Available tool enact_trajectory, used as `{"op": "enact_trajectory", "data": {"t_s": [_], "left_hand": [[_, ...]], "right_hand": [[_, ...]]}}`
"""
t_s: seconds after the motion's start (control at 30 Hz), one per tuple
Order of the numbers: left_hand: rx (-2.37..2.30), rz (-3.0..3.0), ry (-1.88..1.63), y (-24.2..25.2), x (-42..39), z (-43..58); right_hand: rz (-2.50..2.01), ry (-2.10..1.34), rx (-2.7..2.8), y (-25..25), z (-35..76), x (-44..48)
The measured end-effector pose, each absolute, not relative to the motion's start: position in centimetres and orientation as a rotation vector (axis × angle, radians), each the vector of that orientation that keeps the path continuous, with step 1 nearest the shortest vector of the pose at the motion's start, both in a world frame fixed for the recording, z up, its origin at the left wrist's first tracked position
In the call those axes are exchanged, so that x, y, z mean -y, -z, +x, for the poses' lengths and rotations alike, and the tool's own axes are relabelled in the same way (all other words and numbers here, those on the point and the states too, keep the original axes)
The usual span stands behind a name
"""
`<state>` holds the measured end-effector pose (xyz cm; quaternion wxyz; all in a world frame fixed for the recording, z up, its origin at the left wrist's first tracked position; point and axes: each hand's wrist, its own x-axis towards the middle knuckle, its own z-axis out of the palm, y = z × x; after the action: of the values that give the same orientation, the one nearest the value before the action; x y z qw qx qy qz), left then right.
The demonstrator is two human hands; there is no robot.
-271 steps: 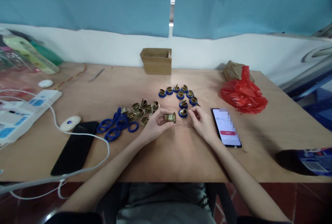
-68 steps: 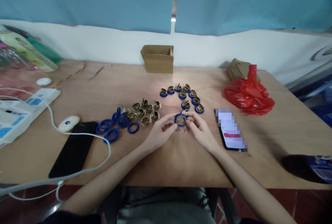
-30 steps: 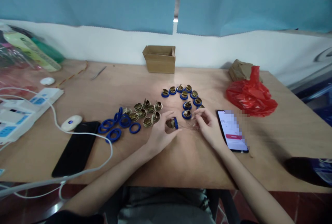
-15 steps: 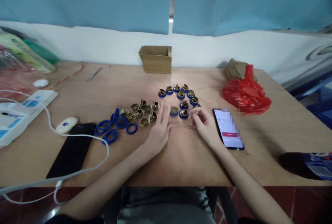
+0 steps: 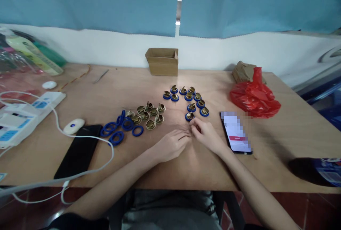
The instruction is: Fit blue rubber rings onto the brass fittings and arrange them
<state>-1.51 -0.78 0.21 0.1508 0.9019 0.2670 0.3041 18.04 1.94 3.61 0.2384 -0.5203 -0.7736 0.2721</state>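
Resting the left hand knuckles-up on the table, fingers loosely curled and closing on nothing that shows. Keeping the right hand just beside it, thumb and forefinger drawn together at the tips; not being able to tell whether anything is pinched there, the spot being too small. Holding those tips just short of a brass piece with a blue ring, close to it, with touching or not impossible to judge. Facing, beyond that piece, a loose cluster of more ringed brass pieces curving toward the far side of the table. Having, ahead and to the left of the left hand, a huddle of bare brass pieces, and further left again a heap of loose blue rings, some overlapping. Flanking the right wrist with a lit phone lying flat, near but apart. Showing also a black phone at the near left with a white cable looping over it, a cardboard box against the far wall, and a red bag at the far right.
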Motion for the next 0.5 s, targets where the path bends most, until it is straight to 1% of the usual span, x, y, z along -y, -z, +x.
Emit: {"op": "enact_trajectory", "data": {"t_s": [0.1,0.17,0.23,0.3,0.37,0.4,0.5], "left_hand": [[-0.735,2.649,-0.919,-0.7,0.9,-1.5],[-0.844,2.665,-0.935,-1.1,0.5,-2.0],[-1.125,2.676,-0.950,-1.7,-0.2,-2.9],[-1.591,2.652,-0.922,-2.6,-0.9,-4.0],[-2.024,2.541,-0.782,-3.6,-1.3,-5.2],[-2.161,2.486,-0.642,-4.1,-1.4,-5.7],[-2.362,2.310,-0.275,-5.2,-1.2,-6.6]], "right_hand": [[-1.451,-0.623,2.336,-3.1,17.8,-1.8],[-1.438,-0.571,2.392,-2.9,17.8,-1.8],[-1.406,-0.575,2.404,-3.0,17.9,-1.8],[-1.413,-0.580,2.364,-3.3,18.1,-1.9],[-1.465,-0.560,2.298,-3.7,18.3,-1.9],[-1.497,-0.541,2.266,-4.0,18.4,-1.9],[-1.563,-0.498,2.201,-4.3,18.6,-2.0]]}}
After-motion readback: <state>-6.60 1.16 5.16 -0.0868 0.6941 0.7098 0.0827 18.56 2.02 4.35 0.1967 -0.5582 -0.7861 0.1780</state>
